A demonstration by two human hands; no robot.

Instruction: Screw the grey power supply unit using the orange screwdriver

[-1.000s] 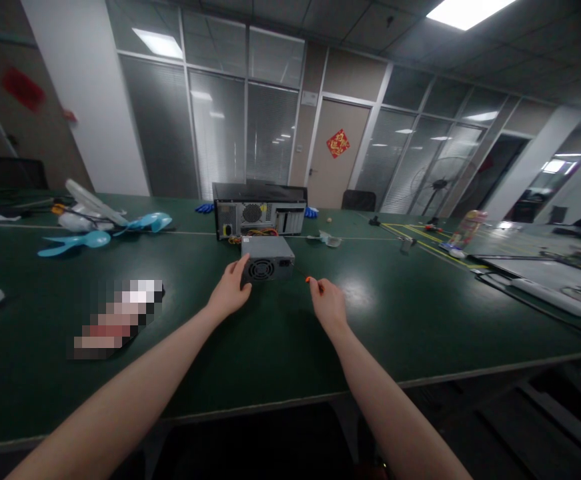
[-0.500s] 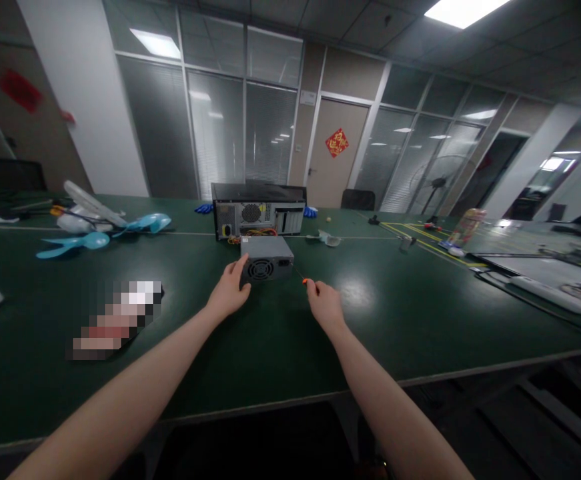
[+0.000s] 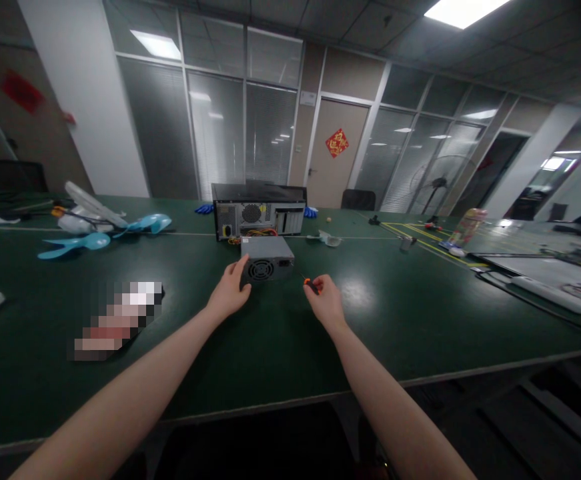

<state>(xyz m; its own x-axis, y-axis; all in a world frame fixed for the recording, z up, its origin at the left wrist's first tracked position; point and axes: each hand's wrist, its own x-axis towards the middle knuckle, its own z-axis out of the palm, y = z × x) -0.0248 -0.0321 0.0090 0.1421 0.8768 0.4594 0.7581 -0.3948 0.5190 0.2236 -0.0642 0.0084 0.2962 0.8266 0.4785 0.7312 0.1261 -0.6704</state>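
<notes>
The power supply unit (image 3: pixel 271 253) sits at the centre of the green table (image 3: pixel 275 360), just on the near side of the computer case (image 3: pixel 261 198). Its round fan grille (image 3: pixel 261 269) faces the near edge, with the power inlet (image 3: pixel 283 263) to the right of the grille. The left hand (image 3: pixel 228 291) is partly open, thumb apart from the fingers, and its fingertips touch the left side of the unit; how firmly they press cannot be determined. The right hand (image 3: pixel 326 299), to the right of and nearer than the unit, is curled around the orange-and-black handle of a screwdriver (image 3: pixel 311 286). The thin shaft points left and away, toward the right side of the unit; contact at the tip cannot be confirmed. The computer case lies on its side, rear panel facing near, with red and yellow cables (image 3: pixel 263 233) between it and the unit. A blue glove (image 3: pixel 204 209) lies to the left of the case, and blue material (image 3: pixel 311 213) shows at its right. A crumpled clear plastic wrapper (image 3: pixel 329 239) lies right of the case. Light-blue plastic pieces (image 3: pixel 83 245) lie at the far left, and a white power strip (image 3: pixel 553 295) lies at the right.
</notes>
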